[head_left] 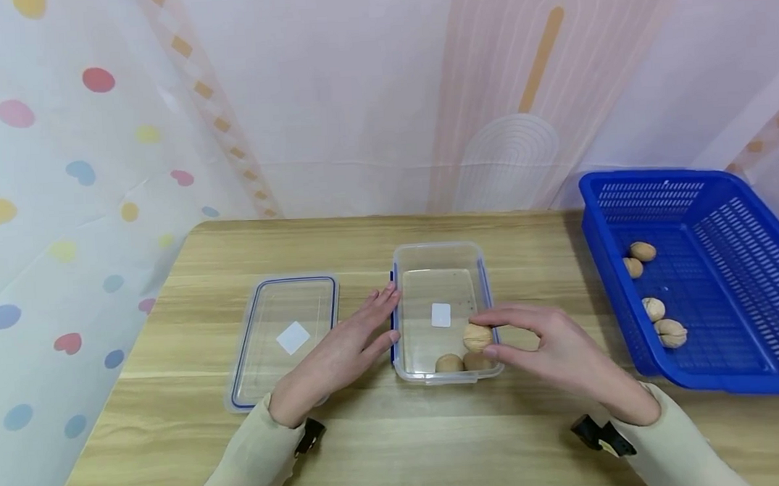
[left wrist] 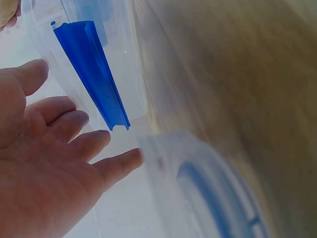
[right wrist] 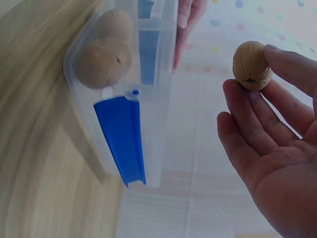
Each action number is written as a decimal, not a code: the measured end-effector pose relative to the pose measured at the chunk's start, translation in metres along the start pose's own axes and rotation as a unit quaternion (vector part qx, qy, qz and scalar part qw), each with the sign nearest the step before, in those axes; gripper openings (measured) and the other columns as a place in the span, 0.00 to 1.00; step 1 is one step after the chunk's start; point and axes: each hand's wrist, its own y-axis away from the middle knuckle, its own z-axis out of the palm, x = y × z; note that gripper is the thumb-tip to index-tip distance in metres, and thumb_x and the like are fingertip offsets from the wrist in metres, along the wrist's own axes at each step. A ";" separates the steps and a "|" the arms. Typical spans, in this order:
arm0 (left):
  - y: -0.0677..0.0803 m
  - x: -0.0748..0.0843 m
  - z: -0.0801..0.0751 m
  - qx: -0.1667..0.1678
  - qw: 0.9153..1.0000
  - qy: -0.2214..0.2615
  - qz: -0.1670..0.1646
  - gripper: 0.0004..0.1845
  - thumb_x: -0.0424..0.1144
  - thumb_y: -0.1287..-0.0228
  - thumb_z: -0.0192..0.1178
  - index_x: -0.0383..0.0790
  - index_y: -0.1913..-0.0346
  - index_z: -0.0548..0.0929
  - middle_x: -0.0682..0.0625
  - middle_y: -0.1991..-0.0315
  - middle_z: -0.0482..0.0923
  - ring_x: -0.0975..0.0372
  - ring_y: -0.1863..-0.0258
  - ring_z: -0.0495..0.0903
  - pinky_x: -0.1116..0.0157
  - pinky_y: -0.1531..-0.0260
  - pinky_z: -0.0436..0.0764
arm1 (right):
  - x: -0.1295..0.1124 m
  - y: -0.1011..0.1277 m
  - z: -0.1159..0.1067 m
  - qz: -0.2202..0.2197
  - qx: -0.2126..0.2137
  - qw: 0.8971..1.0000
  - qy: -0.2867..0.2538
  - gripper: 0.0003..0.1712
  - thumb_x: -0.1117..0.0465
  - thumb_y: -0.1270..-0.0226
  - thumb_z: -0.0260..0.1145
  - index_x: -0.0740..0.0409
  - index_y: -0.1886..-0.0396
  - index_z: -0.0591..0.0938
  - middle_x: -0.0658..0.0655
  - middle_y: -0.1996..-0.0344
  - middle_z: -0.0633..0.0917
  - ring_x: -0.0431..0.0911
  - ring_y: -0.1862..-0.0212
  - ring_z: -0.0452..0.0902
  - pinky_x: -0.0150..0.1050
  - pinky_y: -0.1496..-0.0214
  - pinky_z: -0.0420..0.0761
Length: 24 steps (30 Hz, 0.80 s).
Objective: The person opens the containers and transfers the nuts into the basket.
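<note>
A clear plastic box (head_left: 424,285) with blue side clips stands without its lid in the middle of the table. Two walnuts (head_left: 449,363) lie at its near end. Between thumb and fingertips my right hand (head_left: 553,341) pinches another walnut (head_left: 478,337), over the box's near right corner; in the right wrist view this walnut (right wrist: 251,65) sits above the box rim. My left hand (head_left: 348,346) has its fingers extended, fingertips right at the box's left wall. In the left wrist view a blue clip (left wrist: 91,74) hangs beside those fingers.
The box's lid (head_left: 265,382), clear with a blue seal, lies flat to the left, partly under my left forearm. On the right stands a blue plastic basket (head_left: 728,382) with several walnuts (head_left: 671,333) along its left side. A patterned cloth (head_left: 357,92) hangs behind the table.
</note>
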 end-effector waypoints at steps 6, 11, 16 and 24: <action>0.000 0.000 0.000 -0.001 1.000 -0.001 -0.003 0.33 0.45 0.18 0.53 0.38 0.19 0.57 0.47 0.17 0.48 0.48 0.19 0.49 0.46 0.23 0.55 | 0.001 0.010 -0.012 -0.001 0.024 1.000 0.011 0.22 0.63 0.36 0.77 0.47 0.42 0.88 0.45 0.46 0.89 0.43 0.43 0.84 0.41 0.41 0.84; 0.000 0.000 0.000 -0.002 1.000 -0.001 -0.001 0.33 0.46 0.17 0.52 0.38 0.19 0.57 0.47 0.17 0.47 0.48 0.19 0.50 0.45 0.23 0.55 | 0.003 0.019 -0.024 0.012 0.044 0.999 0.014 0.23 0.64 0.37 0.78 0.47 0.43 0.88 0.46 0.45 0.88 0.40 0.41 0.82 0.24 0.40 0.76; 0.000 -0.001 0.000 0.000 1.000 -0.006 0.004 0.33 0.46 0.17 0.52 0.37 0.19 0.57 0.46 0.17 0.48 0.46 0.19 0.51 0.45 0.23 0.56 | 0.002 0.027 -0.035 0.035 0.058 0.998 0.005 0.24 0.65 0.35 0.76 0.45 0.40 0.87 0.47 0.45 0.88 0.33 0.40 0.79 0.20 0.39 0.73; 0.000 -0.001 0.001 -0.002 1.000 -0.008 0.000 0.33 0.46 0.17 0.52 0.37 0.19 0.57 0.47 0.17 0.47 0.47 0.19 0.50 0.46 0.23 0.56 | 0.001 0.042 -0.051 0.058 0.083 0.995 -0.001 0.26 0.69 0.35 0.75 0.48 0.38 0.86 0.46 0.44 0.86 0.31 0.40 0.76 0.18 0.43 0.72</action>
